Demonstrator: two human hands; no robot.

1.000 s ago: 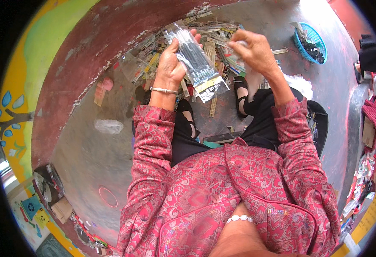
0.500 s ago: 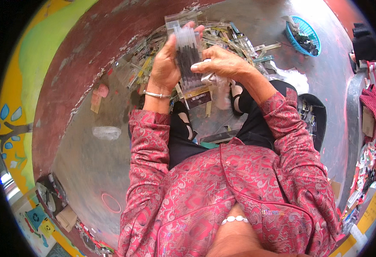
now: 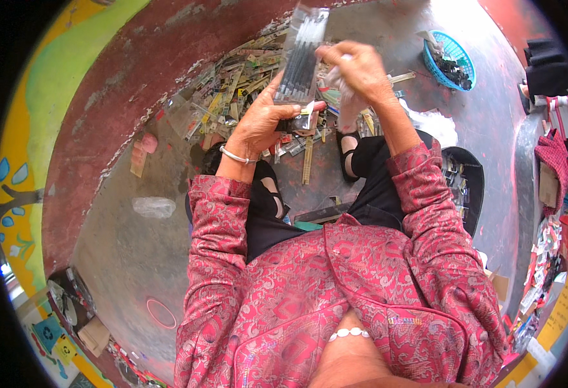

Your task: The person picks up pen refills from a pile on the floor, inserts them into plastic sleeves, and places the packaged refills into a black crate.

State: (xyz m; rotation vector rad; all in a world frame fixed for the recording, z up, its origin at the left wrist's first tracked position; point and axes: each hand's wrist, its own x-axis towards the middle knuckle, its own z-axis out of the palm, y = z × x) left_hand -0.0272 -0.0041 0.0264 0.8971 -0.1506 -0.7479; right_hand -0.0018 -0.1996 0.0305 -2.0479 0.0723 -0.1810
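Observation:
In my left hand [image 3: 258,124] I hold a clear plastic packet [image 3: 302,55] of thin sticks, pale toward the top and dark below. The thumb and fingers are closed on its lower end, where a black label shows. The packet tilts slightly right at the top. At its right edge is my right hand [image 3: 365,71], fingers closed round a crumpled whitish cloth or film [image 3: 349,107] that hangs down, blurred. Whether the right fingertips touch the packet I cannot tell. Beneath both hands a pile of loose flat packets [image 3: 235,81] covers the floor.
A blue plastic basket [image 3: 463,50] with dark pieces stands at the far right. White plastic film [image 3: 436,123] lies near my right knee, beside a black tub [image 3: 473,213] of small packets. At left lie a clear plastic bag [image 3: 153,207] and a pink item [image 3: 148,143].
The packet has moved up and slightly right, and my left hand now grips its lower, labelled end. My right hand has risen to the right, off the packet's front, with the whitish material.

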